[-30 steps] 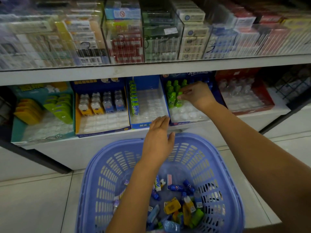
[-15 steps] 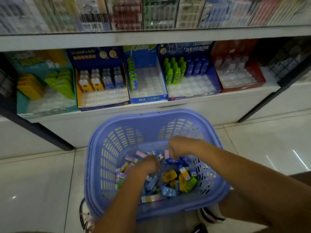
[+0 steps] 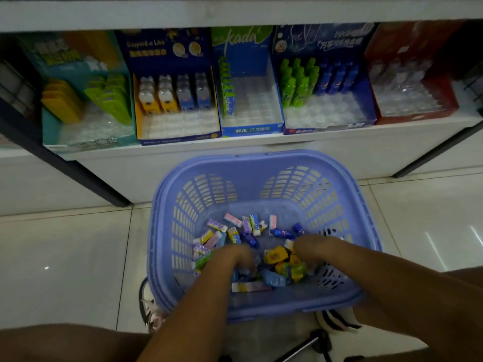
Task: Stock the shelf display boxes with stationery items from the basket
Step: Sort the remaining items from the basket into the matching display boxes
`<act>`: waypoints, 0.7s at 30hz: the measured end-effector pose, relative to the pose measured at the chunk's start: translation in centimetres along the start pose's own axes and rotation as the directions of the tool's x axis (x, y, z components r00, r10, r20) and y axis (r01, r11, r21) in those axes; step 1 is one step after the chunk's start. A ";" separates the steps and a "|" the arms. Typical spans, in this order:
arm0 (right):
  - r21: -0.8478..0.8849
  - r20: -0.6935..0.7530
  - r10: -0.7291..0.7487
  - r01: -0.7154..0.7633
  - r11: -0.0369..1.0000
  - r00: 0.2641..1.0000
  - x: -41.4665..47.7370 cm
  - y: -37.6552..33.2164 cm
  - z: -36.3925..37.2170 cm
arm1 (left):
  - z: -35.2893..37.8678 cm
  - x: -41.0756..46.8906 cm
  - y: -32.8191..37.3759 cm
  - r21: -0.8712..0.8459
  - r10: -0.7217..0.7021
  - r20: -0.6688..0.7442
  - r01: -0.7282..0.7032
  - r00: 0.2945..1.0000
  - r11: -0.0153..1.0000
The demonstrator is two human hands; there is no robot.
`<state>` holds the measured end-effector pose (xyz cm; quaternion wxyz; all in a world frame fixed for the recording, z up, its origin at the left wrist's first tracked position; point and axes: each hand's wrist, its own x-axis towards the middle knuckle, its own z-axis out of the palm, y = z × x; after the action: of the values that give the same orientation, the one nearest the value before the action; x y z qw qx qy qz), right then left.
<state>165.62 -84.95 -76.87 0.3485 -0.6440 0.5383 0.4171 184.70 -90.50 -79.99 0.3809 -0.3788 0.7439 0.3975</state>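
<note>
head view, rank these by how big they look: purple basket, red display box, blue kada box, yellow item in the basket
1. purple basket, largest, partly because it is nearest the camera
2. red display box
3. blue kada box, narrower than the red one
4. yellow item, by far the smallest

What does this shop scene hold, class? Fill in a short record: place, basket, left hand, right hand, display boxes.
Place: white shelf, tiled floor
Basket: purple basket below the shelf, mixed stationery items on its bottom
Left hand: left hand down among the items; grip blurred, cannot tell
Right hand: right hand likewise down among them; grip unclear
Display boxes: teal box, navy box, kada box, blue box, red box, side by side, each partly filled, empty slots in front
</note>
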 end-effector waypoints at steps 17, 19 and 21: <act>0.282 0.092 -0.030 0.003 0.960 0.995 0.0 1.4 -2.5 | -4.6 -0.9 1.3 -0.944 -0.232 -0.325 -0.331 0.917 0.017; 0.128 0.147 -0.001 -0.019 0.992 0.989 0.6 1.0 -0.7 | -4.7 -0.9 0.9 -0.957 -0.206 -0.289 -0.287 0.935 0.041; 0.047 0.122 0.007 -0.013 0.999 0.993 0.7 0.7 0.3 | -4.6 -1.0 0.8 -0.965 -0.169 -0.261 -0.252 0.950 0.072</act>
<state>164.95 -85.04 -77.64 0.3940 -0.6062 0.5291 0.4442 183.18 -94.00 -77.06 -0.1119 -0.5703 0.3315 0.7432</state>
